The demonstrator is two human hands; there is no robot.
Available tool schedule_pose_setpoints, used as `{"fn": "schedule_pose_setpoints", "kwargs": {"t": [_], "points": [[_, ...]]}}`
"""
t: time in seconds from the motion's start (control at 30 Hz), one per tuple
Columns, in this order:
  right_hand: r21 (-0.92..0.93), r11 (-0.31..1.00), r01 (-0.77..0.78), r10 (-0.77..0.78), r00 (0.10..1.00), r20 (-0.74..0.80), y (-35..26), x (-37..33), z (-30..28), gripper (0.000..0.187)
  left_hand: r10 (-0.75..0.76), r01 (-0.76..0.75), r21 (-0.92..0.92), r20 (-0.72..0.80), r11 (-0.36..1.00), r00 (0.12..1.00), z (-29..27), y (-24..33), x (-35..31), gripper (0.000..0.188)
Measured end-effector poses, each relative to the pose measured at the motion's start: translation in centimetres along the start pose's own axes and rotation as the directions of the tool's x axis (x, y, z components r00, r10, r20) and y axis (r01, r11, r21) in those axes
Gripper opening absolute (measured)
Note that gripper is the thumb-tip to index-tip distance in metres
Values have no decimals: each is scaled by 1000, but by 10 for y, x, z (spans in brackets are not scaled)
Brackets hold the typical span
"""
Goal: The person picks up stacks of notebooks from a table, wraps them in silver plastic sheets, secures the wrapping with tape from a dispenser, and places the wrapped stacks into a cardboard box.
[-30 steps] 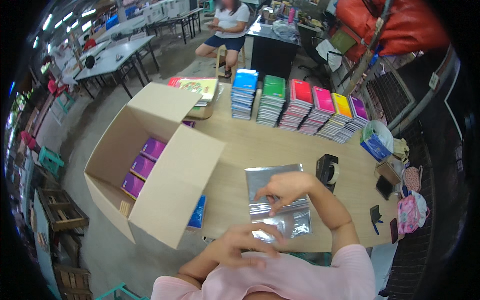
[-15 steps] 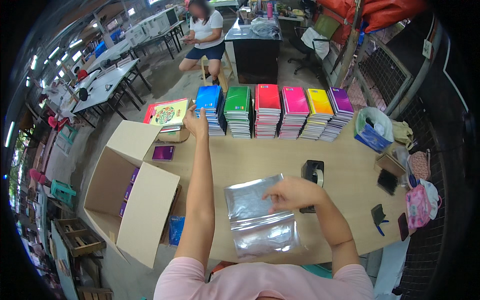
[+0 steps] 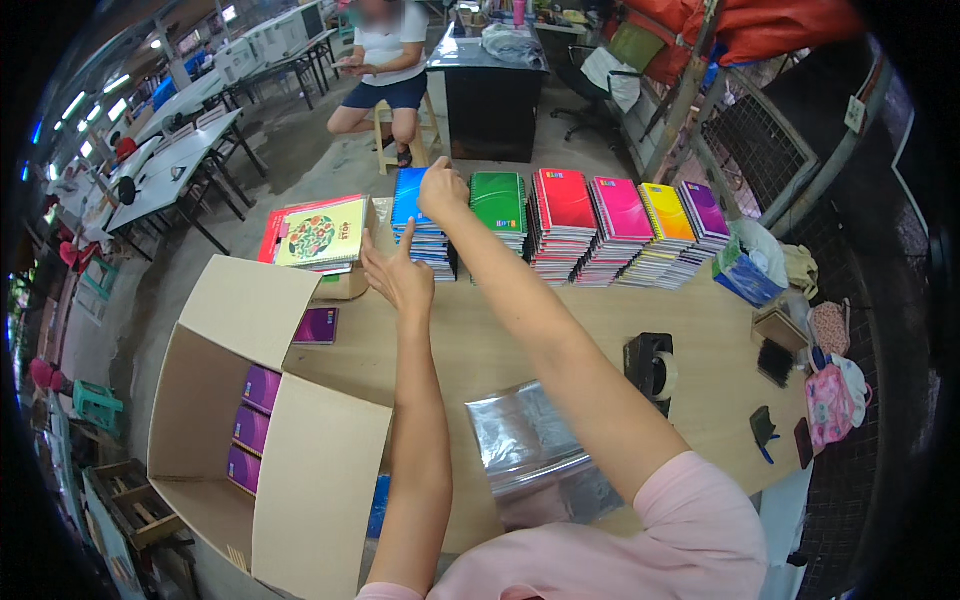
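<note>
A stack of blue spiral notebooks (image 3: pixel 408 190) stands at the left end of a row of notebook stacks. My right hand (image 3: pixel 443 193) reaches across to its top right side, fingers curled at the top blue notebook's edge; the fingertips are partly hidden. Lower down, my left hand (image 3: pixel 400 277) is at the front of that stack, with its fingers apart and nothing held. To the right stand stacks of green notebooks (image 3: pixel 498 203), red notebooks (image 3: pixel 566 200), pink notebooks (image 3: pixel 621 210), yellow notebooks (image 3: pixel 667 213) and purple notebooks (image 3: pixel 706 212). Clear plastic bags (image 3: pixel 520 430) lie beneath my right arm.
An open cardboard box (image 3: pixel 320 480) at the left holds several purple notebooks (image 3: pixel 252 430). A cream-covered notebook (image 3: pixel 325 232) lies left of the blue stack. A black tape dispenser (image 3: pixel 650 368) stands on the table (image 3: pixel 720 400). Beyond it, a person (image 3: pixel 390 70) sits on a stool.
My right hand has moved from above the plastic bags to the top of the blue stack. My left hand has come lower along the stack's front. The view has shifted.
</note>
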State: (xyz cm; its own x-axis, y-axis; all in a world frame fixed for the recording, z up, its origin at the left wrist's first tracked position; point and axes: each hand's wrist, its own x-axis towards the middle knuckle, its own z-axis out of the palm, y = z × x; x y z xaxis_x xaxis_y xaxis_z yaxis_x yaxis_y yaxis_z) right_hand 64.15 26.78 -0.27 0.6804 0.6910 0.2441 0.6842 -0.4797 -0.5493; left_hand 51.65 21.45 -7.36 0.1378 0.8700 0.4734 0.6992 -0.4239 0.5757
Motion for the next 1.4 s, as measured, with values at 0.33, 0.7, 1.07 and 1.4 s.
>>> {"fn": "schedule_pose_setpoints", "kwargs": {"t": [0.33, 0.7, 1.07, 1.4], "points": [[616, 752, -236, -39, 916, 399, 40, 13, -47, 49, -340, 358, -875, 245, 327, 908, -11, 0, 39, 79], [-326, 684, 652, -649, 748, 136, 128, -58, -62, 61, 34, 669, -625, 720, -402, 693, 1, -21, -8, 52], [832, 424, 357, -805, 569, 166, 127, -86, -137, 37, 522, 855, -155, 734, -494, 434, -11, -12, -71, 52], [56, 969, 241, -231, 963, -142, 183, -68, -151, 30, 449, 928, -206, 828, -312, 335, 3, -11, -138, 37]]}}
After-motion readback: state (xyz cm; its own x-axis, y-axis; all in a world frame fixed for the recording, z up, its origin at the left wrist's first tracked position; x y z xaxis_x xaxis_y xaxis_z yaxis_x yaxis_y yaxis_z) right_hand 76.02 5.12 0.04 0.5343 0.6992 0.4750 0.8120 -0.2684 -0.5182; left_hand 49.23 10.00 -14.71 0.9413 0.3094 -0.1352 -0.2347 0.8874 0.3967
